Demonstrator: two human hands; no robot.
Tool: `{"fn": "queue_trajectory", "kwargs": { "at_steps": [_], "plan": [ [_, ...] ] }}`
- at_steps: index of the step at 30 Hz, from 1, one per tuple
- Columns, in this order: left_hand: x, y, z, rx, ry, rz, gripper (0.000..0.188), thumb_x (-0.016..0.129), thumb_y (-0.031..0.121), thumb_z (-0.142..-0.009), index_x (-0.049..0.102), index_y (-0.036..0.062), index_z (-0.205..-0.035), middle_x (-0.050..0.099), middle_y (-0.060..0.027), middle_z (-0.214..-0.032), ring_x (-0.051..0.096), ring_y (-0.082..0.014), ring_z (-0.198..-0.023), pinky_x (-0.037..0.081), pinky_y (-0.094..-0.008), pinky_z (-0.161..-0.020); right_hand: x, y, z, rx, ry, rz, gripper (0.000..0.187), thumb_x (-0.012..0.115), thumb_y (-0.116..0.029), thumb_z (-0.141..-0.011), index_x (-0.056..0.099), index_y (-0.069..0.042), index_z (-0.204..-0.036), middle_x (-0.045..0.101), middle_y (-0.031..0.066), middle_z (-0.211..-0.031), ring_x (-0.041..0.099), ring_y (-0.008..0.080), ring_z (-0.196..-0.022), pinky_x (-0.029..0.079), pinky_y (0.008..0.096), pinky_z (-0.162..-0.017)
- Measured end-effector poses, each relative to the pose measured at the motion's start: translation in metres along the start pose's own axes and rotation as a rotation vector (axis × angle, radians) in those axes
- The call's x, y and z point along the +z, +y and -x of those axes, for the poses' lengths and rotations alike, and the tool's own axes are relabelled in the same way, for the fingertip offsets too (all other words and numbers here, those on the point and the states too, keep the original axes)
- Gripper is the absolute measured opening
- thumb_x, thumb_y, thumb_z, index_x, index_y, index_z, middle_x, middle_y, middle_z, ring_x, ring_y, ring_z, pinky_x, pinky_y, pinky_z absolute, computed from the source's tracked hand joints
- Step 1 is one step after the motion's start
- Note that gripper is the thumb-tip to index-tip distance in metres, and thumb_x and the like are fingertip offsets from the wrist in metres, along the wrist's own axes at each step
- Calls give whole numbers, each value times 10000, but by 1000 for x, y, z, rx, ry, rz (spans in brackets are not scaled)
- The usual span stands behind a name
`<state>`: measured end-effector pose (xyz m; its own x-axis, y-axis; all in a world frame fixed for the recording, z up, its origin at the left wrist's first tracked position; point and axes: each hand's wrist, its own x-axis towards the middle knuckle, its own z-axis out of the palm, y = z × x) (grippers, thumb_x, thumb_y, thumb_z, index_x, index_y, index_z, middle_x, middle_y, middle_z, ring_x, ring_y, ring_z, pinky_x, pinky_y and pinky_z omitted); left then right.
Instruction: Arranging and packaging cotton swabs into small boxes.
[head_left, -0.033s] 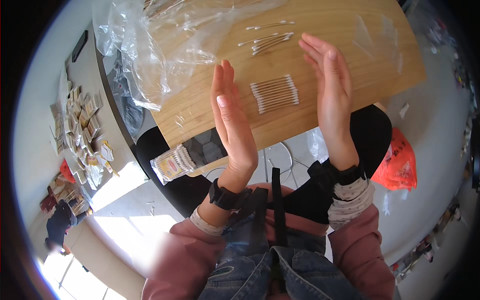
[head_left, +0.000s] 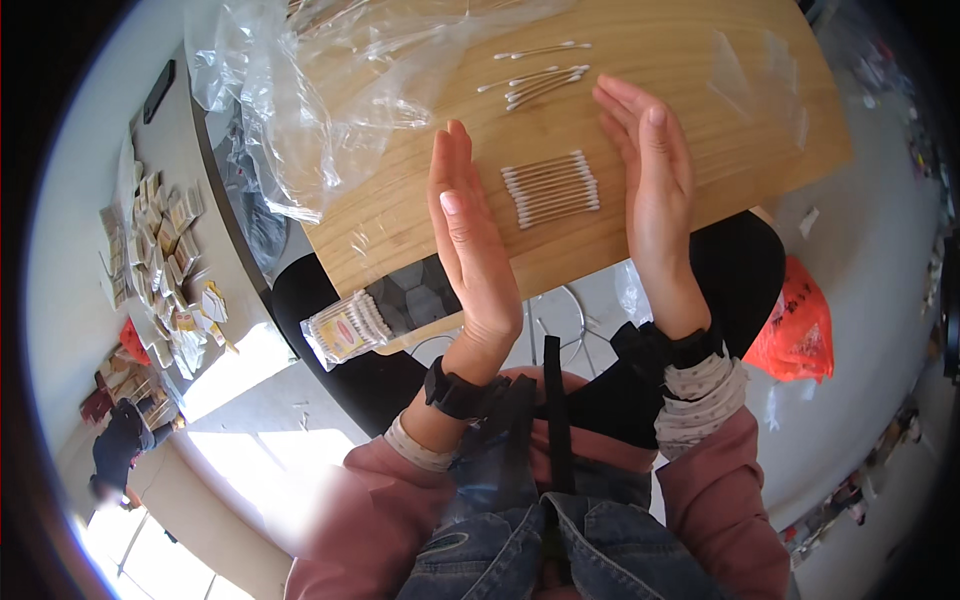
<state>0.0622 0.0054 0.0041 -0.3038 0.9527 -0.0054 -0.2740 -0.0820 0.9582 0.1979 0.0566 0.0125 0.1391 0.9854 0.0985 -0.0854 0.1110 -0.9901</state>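
A neat row of cotton swabs (head_left: 550, 189) lies side by side on the wooden table (head_left: 400, 225). My left hand (head_left: 472, 225) is held upright to the left of this row, fingers stretched out, with nothing in it. On the other side, my right hand (head_left: 655, 185) faces it with straight fingers and holds nothing either. Neither hand appears to touch the swabs. Beyond the row, several loose cotton swabs (head_left: 545, 82) lie scattered. A clear pack of cotton swabs (head_left: 347, 327) rests at the near left corner, beside a dark hexagon-patterned patch (head_left: 415, 295).
Crumpled clear plastic bags (head_left: 310, 130) cover the table's far left. A clear plastic sheet (head_left: 760, 85) lies at the far right. Many small packs (head_left: 165, 240) are heaped on a surface to the left, near a dark phone-like object (head_left: 159, 92). A red bag (head_left: 793, 325) stands at the right.
Both hands have moved slightly toward each other, the right one leftward and the left one a little rightward. The swabs stay in place.
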Motion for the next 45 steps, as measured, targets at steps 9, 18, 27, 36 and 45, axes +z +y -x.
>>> {"fn": "queue_trajectory", "kwargs": {
  "at_steps": [9,18,27,36,45],
  "plan": [
    [18,-3,1,-29,-4,57,695,290,496,-1101,213,25,-1607,219,-165,-1679,150,-263,-1571,61,-416,-1274,22,19,24,-16,-40,-45,422,410,-321,-1119,588,4,-1319,582,154,-1402,522,210,-1320,391,333,-1114],
    [-11,8,8,411,-488,-1438,985,564,630,-911,320,-90,-1537,281,-258,-1634,207,-403,-1546,178,-519,-1242,-19,3,6,6,20,-65,195,514,-60,-1049,633,14,-1184,625,120,-1278,587,184,-1217,420,318,-1094],
    [-14,-6,13,422,-539,-1496,1059,521,706,-892,302,-106,-1536,291,-252,-1630,233,-379,-1542,182,-524,-1239,-42,15,13,-333,-251,553,227,582,128,-755,669,-54,-653,661,43,-872,609,230,-873,470,323,-759],
    [-16,-6,14,434,-513,-1472,1001,537,657,-923,313,-102,-1535,291,-251,-1630,233,-376,-1542,172,-514,-1246,-37,19,14,-465,-256,582,197,614,99,-727,686,-73,-664,668,22,-876,596,252,-847,475,358,-746],
    [-16,-8,14,425,-513,-1484,1005,535,658,-926,298,-100,-1541,277,-244,-1638,223,-366,-1547,167,-509,-1250,-38,20,12,-510,-270,606,209,616,96,-729,700,-83,-665,671,18,-880,597,246,-854,477,358,-744]
  ]
}}
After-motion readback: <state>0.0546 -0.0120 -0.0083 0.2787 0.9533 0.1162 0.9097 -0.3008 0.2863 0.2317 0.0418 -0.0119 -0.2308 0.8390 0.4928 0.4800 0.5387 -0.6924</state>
